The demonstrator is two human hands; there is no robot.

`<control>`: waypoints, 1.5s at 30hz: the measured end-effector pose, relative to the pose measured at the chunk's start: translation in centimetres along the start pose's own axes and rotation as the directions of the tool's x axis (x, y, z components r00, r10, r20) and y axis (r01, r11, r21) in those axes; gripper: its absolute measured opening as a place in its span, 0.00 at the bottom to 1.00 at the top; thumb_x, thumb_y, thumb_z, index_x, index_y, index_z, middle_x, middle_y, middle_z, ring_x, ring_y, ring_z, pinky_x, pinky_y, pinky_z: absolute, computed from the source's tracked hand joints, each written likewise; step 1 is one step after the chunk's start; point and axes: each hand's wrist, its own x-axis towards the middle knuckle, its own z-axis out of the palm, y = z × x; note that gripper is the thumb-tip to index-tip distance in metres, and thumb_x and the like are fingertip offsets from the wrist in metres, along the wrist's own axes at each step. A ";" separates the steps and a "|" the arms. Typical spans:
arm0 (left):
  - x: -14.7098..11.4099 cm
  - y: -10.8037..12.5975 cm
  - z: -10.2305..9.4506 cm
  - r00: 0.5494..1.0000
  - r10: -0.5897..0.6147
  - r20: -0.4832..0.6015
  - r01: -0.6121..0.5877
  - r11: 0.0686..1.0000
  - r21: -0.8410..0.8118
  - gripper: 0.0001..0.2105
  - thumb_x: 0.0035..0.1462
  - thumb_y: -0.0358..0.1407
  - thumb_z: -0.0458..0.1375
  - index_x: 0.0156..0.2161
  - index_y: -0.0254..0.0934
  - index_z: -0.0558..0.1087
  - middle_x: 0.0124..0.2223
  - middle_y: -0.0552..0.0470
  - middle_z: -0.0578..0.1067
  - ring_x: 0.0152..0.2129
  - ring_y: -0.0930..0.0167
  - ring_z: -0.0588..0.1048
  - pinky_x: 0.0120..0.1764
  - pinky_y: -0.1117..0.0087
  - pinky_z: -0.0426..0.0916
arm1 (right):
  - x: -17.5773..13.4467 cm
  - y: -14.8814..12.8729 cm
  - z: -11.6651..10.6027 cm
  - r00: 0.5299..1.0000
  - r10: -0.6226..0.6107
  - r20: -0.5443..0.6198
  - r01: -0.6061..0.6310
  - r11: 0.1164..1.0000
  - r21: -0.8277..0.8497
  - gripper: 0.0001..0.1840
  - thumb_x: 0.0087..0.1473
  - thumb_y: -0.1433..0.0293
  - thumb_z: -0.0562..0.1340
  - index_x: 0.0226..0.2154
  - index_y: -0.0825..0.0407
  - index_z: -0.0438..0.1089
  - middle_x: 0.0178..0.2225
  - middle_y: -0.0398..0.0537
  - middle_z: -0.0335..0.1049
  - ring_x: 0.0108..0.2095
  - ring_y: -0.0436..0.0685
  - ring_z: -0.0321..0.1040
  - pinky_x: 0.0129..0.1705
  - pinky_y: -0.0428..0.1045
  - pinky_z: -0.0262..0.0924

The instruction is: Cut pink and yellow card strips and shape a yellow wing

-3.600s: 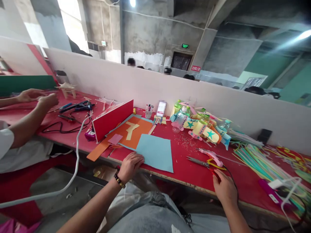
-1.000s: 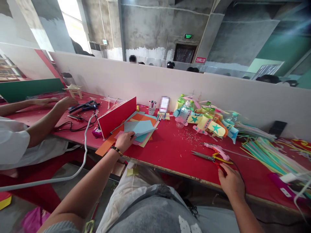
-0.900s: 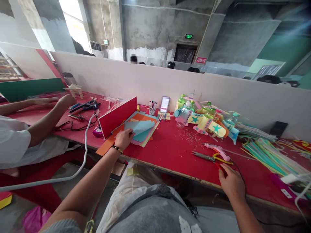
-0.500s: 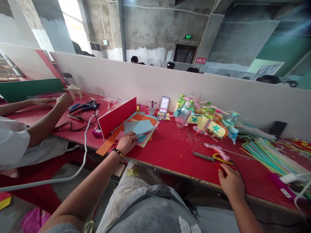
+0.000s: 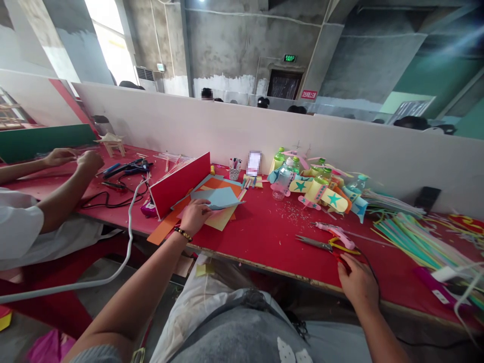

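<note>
My left hand (image 5: 195, 217), with a beaded bracelet, pinches the near left edge of light blue paper (image 5: 219, 197) on a stack of coloured sheets. Orange paper (image 5: 164, 231) and pale yellow paper (image 5: 218, 221) stick out from under it. On the right, my right hand (image 5: 358, 280) rests at the table's front edge, thumb and fingers apart. Its fingertips are at the red handle of the scissors (image 5: 315, 243), whose blades point left. A pink glue gun (image 5: 338, 234) lies just behind the scissors.
Bottle-and-paper aeroplanes (image 5: 317, 189) stand at the back, with white scraps before them. Coloured strips (image 5: 412, 237) and a purple power strip (image 5: 434, 287) lie right. A pen cup (image 5: 234, 173), phone (image 5: 254, 162) and red divider (image 5: 180, 184) stand left of centre. A co-worker's hands (image 5: 81, 159) are beyond.
My left hand has shifted slightly, and the light blue paper's right side now reaches further right, uncovering yellow paper below. A lower blue sheet and pink sheet no longer show. My right hand stays by the scissors.
</note>
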 end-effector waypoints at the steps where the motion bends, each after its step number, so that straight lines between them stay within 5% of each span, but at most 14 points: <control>1: 0.4 -0.2 -0.2 0.999 -0.024 -0.022 0.024 1.000 -0.019 0.11 0.53 0.41 0.56 0.26 0.39 0.77 0.42 0.49 0.77 0.40 0.62 0.72 0.43 0.63 0.66 | 0.0 0.0 0.0 1.000 0.000 -0.002 0.000 1.000 0.001 0.19 0.51 0.65 0.54 0.40 0.58 0.73 0.38 0.56 0.75 0.37 0.64 0.67 0.41 0.54 0.62; 11: 1.9 -1.3 -1.7 0.980 -0.150 -0.130 0.129 0.979 -0.157 0.14 0.48 0.47 0.59 0.25 0.38 0.75 0.39 0.49 0.77 0.37 0.65 0.74 0.44 0.65 0.66 | 0.0 0.0 -0.1 1.000 0.003 0.007 -0.003 1.000 0.004 0.19 0.51 0.65 0.54 0.40 0.58 0.73 0.39 0.56 0.75 0.37 0.64 0.66 0.42 0.54 0.62; 22: 1.6 -1.0 -1.5 0.967 -0.244 -0.071 0.227 0.955 -0.188 0.16 0.40 0.48 0.63 0.21 0.36 0.69 0.33 0.51 0.75 0.30 0.68 0.73 0.33 0.71 0.64 | 0.2 -0.3 -0.4 1.000 0.001 0.005 -0.002 1.000 0.003 0.19 0.51 0.65 0.54 0.39 0.59 0.74 0.38 0.57 0.75 0.37 0.64 0.67 0.41 0.54 0.63; 29: 2.1 -1.3 -1.0 0.923 -0.384 0.012 0.319 0.749 -0.581 0.19 0.37 0.48 0.66 0.20 0.35 0.65 0.18 0.59 0.63 0.16 0.78 0.58 0.20 0.76 0.51 | 0.1 -0.3 -0.3 1.000 0.005 -0.003 -0.005 1.000 0.001 0.19 0.52 0.65 0.53 0.39 0.58 0.73 0.37 0.57 0.75 0.37 0.64 0.67 0.40 0.54 0.63; 35: 2.3 -1.5 -0.9 0.919 -0.395 -0.010 0.293 0.698 -0.653 0.19 0.39 0.50 0.64 0.26 0.34 0.70 0.22 0.56 0.68 0.19 0.76 0.63 0.23 0.76 0.56 | 0.0 -0.2 -0.2 1.000 0.009 0.002 -0.009 1.000 0.005 0.19 0.51 0.65 0.54 0.39 0.57 0.73 0.38 0.56 0.75 0.37 0.64 0.67 0.41 0.55 0.63; 42: 3.0 -1.2 -0.9 0.909 -0.405 -0.103 0.254 0.731 -0.633 0.18 0.36 0.47 0.66 0.24 0.35 0.68 0.29 0.52 0.73 0.25 0.73 0.69 0.28 0.74 0.62 | 0.2 -0.3 -0.4 1.000 0.013 0.016 -0.014 1.000 0.013 0.19 0.51 0.65 0.54 0.40 0.58 0.73 0.38 0.57 0.75 0.37 0.64 0.67 0.41 0.55 0.63; 45: 2.8 -0.7 -1.3 0.912 -0.358 -0.201 0.243 0.864 -0.441 0.17 0.39 0.47 0.65 0.22 0.36 0.67 0.27 0.53 0.72 0.25 0.73 0.68 0.28 0.74 0.61 | 0.2 -0.3 -0.4 1.000 0.009 0.015 -0.009 1.000 0.014 0.19 0.51 0.65 0.54 0.40 0.58 0.73 0.39 0.57 0.75 0.37 0.64 0.67 0.41 0.55 0.63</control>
